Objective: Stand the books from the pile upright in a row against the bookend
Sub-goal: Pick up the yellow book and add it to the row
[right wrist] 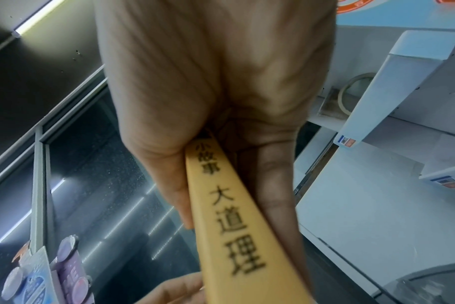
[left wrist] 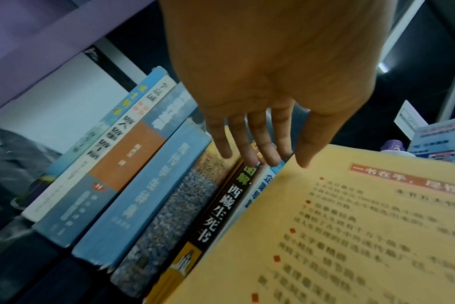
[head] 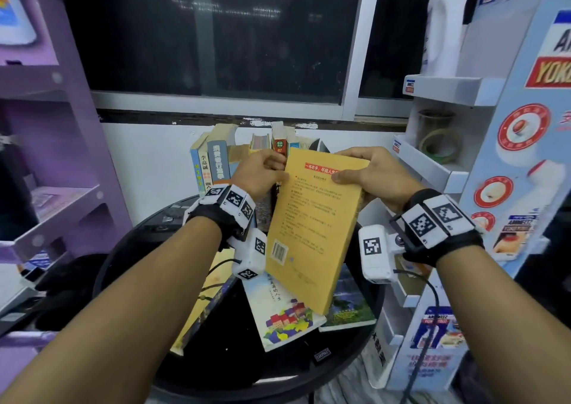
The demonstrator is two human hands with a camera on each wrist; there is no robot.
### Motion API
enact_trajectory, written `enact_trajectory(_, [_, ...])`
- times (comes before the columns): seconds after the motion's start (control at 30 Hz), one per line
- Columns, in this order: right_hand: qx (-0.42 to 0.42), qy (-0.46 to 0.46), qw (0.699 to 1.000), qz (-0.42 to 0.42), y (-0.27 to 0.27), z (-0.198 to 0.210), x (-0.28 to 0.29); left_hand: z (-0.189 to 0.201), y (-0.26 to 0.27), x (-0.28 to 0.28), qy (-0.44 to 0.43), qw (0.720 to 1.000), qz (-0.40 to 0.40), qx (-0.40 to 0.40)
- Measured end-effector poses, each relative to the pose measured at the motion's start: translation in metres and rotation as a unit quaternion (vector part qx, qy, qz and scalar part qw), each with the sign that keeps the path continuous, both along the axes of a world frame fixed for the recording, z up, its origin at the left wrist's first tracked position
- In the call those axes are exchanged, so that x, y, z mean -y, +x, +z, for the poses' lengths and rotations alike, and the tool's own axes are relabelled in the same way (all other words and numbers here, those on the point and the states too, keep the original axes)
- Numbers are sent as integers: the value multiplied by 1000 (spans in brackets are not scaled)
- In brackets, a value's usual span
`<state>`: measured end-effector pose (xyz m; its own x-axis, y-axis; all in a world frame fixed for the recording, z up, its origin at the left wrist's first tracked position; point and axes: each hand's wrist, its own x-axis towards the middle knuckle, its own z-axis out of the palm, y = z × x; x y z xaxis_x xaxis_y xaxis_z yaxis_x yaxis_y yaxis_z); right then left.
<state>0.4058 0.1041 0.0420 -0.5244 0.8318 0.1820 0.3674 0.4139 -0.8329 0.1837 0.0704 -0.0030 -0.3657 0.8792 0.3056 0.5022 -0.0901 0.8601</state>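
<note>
My right hand (head: 355,168) grips the top of a yellow book (head: 312,230), thumb on its back cover and fingers behind; its spine (right wrist: 234,226) runs out of the right hand (right wrist: 221,164) in the right wrist view. The book hangs tilted over the table, beside the right end of a row of upright books (head: 213,162) at the wall. My left hand (left wrist: 260,156) lies with straight fingers on the tops of the row's right-hand books (left wrist: 221,205), thumb at the yellow book's edge (left wrist: 351,236). Three books lie flat in a pile (head: 287,317) below. A dark piece (head: 319,145) shows behind the row's right end.
The books are on a round black table (head: 123,267). A purple shelf unit (head: 61,156) stands close on the left. A white and blue display stand (head: 438,168) holding tape rolls (head: 438,144) crowds the right. A white wall and a dark window are behind the row.
</note>
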Motion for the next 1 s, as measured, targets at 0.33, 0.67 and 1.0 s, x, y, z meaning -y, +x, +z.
enact_trajectory(0.33, [27, 49, 994, -99, 5, 24, -18, 35, 5, -27, 69, 970, 140, -188])
enact_trajectory(0.67, [34, 95, 984, -150, -18, 20, -39, 36, -1, -67, 3, 941, 148, -303])
enact_trajectory(1.0, [74, 150, 974, -155, -48, 14, -65, 18, -8, -91, -14, 934, 156, -322])
